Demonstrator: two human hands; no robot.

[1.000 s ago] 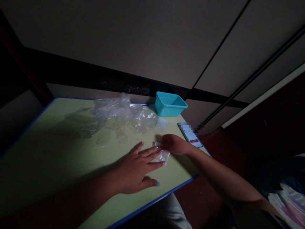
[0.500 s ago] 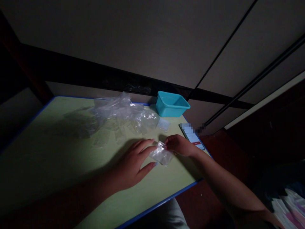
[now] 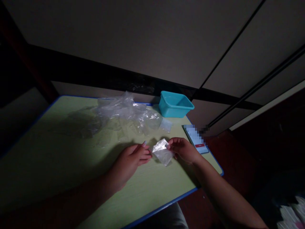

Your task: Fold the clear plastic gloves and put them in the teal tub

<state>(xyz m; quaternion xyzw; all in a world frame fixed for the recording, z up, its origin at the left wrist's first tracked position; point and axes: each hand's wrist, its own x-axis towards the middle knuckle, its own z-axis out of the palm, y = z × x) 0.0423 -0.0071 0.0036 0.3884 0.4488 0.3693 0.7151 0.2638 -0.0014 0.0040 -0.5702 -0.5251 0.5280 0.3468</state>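
A small clear plastic bag [image 3: 164,156] is just above the table in front of me, its upper part shining in the light. My right hand [image 3: 182,149] pinches the bag's upper right edge between thumb and fingers. On the other side, my left hand [image 3: 133,159] has its fingers drawn together at the bag's left corner and seems to grip it; the exact contact is hard to see. Beyond both hands lies a loose heap of clear plastic bags [image 3: 119,109]. A small whitish packet [image 3: 166,125] rests at the heap's right end.
A turquoise plastic basket [image 3: 176,105] stands at the table's back right. Near the right edge lies a phone [image 3: 196,140] with its screen lit. The pale green table [image 3: 154,187] has a blue rim, and a grey panelled wall [image 3: 133,38] rises behind it.
My left hand has gone from spread fingers over the bag to fingers drawn together at its left corner. The bag's upper part now lies flatter and wider. The view has shifted slightly.
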